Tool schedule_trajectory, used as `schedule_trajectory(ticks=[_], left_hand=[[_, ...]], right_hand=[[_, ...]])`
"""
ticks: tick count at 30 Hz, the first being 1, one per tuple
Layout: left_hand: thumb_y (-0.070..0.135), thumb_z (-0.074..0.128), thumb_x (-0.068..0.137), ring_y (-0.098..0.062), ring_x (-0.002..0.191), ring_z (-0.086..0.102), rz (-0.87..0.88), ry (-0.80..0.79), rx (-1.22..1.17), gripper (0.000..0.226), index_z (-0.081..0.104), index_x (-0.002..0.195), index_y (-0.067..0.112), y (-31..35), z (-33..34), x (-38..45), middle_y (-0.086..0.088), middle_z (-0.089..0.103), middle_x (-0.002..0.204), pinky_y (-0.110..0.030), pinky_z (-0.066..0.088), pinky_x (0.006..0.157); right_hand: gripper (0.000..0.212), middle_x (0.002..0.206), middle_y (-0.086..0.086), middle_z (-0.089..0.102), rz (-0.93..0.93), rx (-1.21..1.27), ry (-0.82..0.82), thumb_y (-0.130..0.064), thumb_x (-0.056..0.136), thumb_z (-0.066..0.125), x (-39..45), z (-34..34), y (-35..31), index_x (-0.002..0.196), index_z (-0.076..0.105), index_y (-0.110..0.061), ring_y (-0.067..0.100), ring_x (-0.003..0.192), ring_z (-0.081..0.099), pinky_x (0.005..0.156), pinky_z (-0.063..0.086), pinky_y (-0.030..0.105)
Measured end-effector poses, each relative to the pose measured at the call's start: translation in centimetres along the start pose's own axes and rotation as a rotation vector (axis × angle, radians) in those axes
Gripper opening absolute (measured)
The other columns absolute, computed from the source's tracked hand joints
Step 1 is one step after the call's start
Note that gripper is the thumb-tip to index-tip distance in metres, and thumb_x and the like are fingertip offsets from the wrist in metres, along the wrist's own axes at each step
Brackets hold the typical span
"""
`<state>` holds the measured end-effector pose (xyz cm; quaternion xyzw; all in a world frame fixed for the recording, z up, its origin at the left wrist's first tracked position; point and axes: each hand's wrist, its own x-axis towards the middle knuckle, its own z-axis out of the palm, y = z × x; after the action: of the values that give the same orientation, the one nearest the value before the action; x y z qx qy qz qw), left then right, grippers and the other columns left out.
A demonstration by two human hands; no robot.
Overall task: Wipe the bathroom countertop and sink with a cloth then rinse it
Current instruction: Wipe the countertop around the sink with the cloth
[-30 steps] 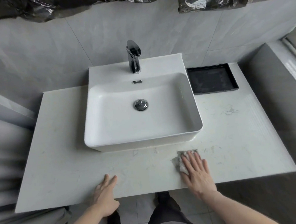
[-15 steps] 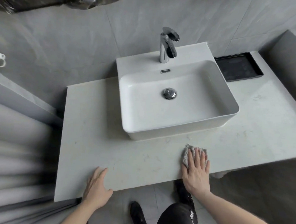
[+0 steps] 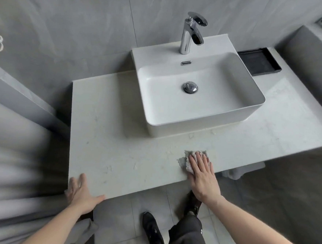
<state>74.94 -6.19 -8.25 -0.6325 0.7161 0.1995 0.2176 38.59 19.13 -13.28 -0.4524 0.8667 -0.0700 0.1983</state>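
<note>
At the pale countertop's point(image 3: 119, 136) near edge, the left hand point(image 3: 81, 194) rests flat with fingers spread while the right hand point(image 3: 203, 176), fingers straight, presses a grey cloth point(image 3: 185, 159). Beyond, an empty white sink point(image 3: 203, 117) sits under a chrome faucet point(image 3: 190, 34); a black tray point(image 3: 261, 63) lies far right against grey tiles.

Soft, even daylight fills the scene, brighter toward the right edge, and it leaves a pale sheen on the right part of the desk point(image 3: 281, 117) and sharp highlights on the chrome tap point(image 3: 190, 34). The basin point(image 3: 203, 111) throws a faint shadow on the desk along its front and left side. The wide lens bows straight lines outward, and the left edge is smeared into streaks, while the centre stays fairly crisp.
</note>
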Motion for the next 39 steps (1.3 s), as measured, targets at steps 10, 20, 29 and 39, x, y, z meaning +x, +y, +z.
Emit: schedule_trajectory(ticks=[10, 20, 29, 39], left_hand=[[0.064, 0.077, 0.064, -0.055, 0.136, 0.024, -0.045, -0.037, 0.034, 0.131, -0.008, 0.153, 0.019, 0.3, 0.7, 1.0, -0.018, -0.008, 0.155, -0.05, 0.039, 0.11], [0.064, 0.074, 0.07, -0.058, 0.141, 0.015, -0.042, -0.074, 0.047, 0.13, -0.013, 0.154, 0.017, 0.3, 0.7, 1.0, -0.019, -0.021, 0.159, -0.051, 0.032, 0.116], [0.075, 0.074, 0.056, -0.05, 0.144, 0.017, -0.047, -0.039, 0.05, 0.139, -0.007, 0.154, 0.018, -0.8, 1.5, 2.1, -0.02, -0.009, 0.158, -0.054, 0.035, 0.112], [0.064, 0.076, 0.07, -0.054, 0.145, 0.011, -0.06, -0.101, 0.024, 0.131, -0.013, 0.156, 0.02, 0.3, 0.4, 0.8, -0.014, -0.022, 0.161, -0.055, 0.028, 0.118]], right_hand=[[0.07, 0.172, 0.011, -0.006, 0.447, 0.129, 0.054, -0.041, 0.105, 0.034, 3.3, -3.1, 3.0, 0.165, 0.003, -0.023, 0.03, 0.159, -0.01, 0.128, -0.003, 0.05], [0.09, 0.17, 0.004, -0.021, -0.044, 0.066, 0.092, -0.015, 0.091, 0.047, -0.2, 3.3, -11.4, 0.164, -0.006, -0.021, 0.024, 0.156, -0.024, 0.128, -0.008, 0.046], [0.081, 0.166, -0.003, 0.03, -0.197, 0.314, 0.12, 0.012, 0.08, 0.038, 1.0, -1.2, -3.0, 0.156, 0.043, -0.016, 0.012, 0.158, 0.016, 0.129, 0.016, 0.032], [0.049, 0.157, 0.018, 0.04, 0.581, 0.313, 0.361, -0.003, 0.099, 0.038, 10.9, -9.9, 15.5, 0.148, 0.044, -0.002, 0.035, 0.148, 0.029, 0.125, 0.019, 0.048]])
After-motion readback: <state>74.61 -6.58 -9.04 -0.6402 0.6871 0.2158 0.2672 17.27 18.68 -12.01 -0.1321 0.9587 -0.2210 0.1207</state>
